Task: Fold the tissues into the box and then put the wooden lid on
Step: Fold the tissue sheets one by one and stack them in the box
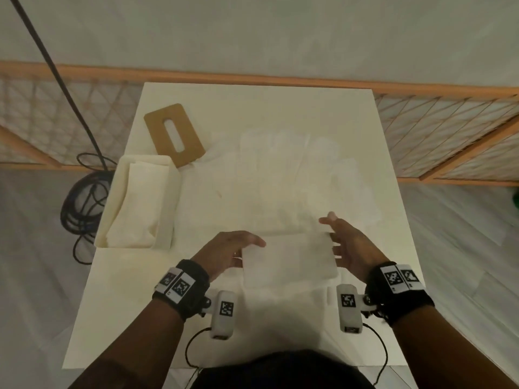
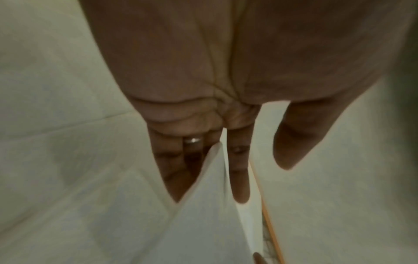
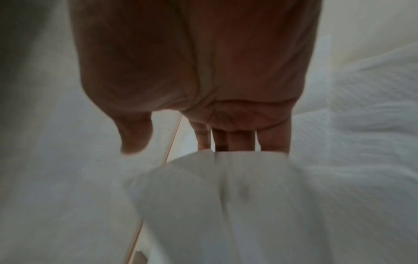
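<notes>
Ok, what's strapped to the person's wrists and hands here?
Each bare forearm wears a black wristband carrying white tags with black square codes. A white camera pod with its own code and a thin black cable hangs off each. The left hand has a silver ring.

Black wrist straps point(image 1: 193, 287) w/ white coded tags are worn on both forearms; white camera pods point(image 1: 223, 314), thin black cables attached. Ring point(image 2: 192, 140) is seen, left hand.
</notes>
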{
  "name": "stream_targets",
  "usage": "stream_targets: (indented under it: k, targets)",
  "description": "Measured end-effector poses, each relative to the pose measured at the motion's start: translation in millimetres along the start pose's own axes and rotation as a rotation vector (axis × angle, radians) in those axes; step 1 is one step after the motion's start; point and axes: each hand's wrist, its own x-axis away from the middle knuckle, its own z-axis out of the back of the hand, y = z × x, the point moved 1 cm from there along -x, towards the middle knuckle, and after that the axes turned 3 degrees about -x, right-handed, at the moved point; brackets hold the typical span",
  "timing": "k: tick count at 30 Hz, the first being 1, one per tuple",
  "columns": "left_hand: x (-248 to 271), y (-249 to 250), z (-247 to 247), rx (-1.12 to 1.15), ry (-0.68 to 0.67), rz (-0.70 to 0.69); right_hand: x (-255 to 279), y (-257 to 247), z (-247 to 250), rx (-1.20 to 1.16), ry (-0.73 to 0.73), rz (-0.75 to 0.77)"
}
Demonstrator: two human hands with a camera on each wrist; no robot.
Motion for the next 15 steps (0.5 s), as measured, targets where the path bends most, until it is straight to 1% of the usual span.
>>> stream_targets:
  k: [2,3,5,9,11,13,14,15]
  targets:
    - [-4,-12,-3,-0.257,0.150,-0.047,-4,11,3,0.100,0.058,0.057]
    - [-8,-19,-4,-0.376,0.203,-0.057,-8,17,6,0.145,0.084,0.085]
    - [-11,-29,-8,-0.529,0.259,-0.049,-18,27,13,0.256,0.136,0.114]
    - [-11,-43,-20,-0.654,0.311,-0.025,-34,34,19,0.515,0.239,0.171]
    - [-12,-47,-26,-0.719,0.321,-0.021,-40,28,20,0.641,0.361,0.209]
    - [-14,-50,-29,-0.789,0.316,-0.033,-49,18,21,0.759,0.491,0.298]
    - [-16,-52,-31,-0.825,0.310,-0.035,-56,13,22,0.804,0.520,0.333]
    - [-16,-53,-32,-0.860,0.304,-0.030,-62,8,22,0.851,0.518,0.340]
